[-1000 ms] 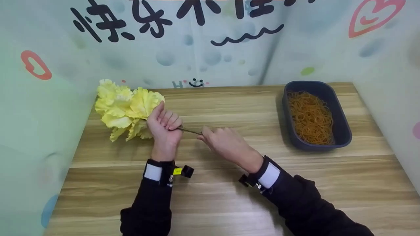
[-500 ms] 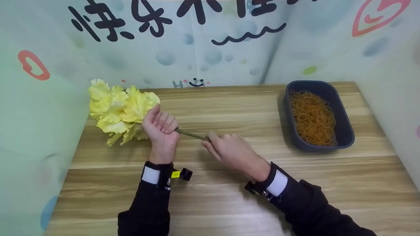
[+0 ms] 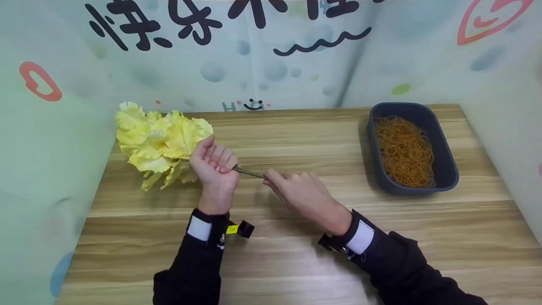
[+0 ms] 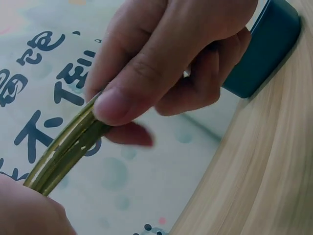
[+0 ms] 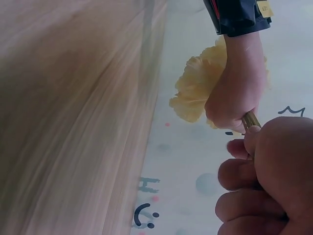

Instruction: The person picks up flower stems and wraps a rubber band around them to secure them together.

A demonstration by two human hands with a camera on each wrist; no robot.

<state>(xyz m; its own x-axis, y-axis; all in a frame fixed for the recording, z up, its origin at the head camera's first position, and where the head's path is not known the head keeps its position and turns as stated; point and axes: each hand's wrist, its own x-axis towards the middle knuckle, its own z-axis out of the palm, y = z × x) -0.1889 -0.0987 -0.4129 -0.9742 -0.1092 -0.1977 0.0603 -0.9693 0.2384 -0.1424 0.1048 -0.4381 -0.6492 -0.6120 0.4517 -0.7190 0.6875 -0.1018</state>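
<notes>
Large ruffled yellow flowers (image 3: 156,140) spread out at the left of the table, beyond my left hand (image 3: 217,173). That hand grips their green stems (image 3: 250,173) just below the blooms, its fingers curled round them. My right hand (image 3: 302,195) pinches the same stems farther along, between thumb and fingers. In the left wrist view, several stems (image 4: 68,147) lie side by side in a slightly bent bundle between the two hands. The stem ends are hidden inside my right hand.
A dark blue plastic box (image 3: 446,169) holding a heap of tan rubber bands (image 3: 404,154) stands at the right of the wooden table (image 3: 296,131). A pale printed backdrop (image 3: 262,72) closes off the back and both sides.
My right hand has shifted a little right and toward me along the stems, showing more stem between the hands. The left hand dipped left, then came back, still gripping the flowers.
</notes>
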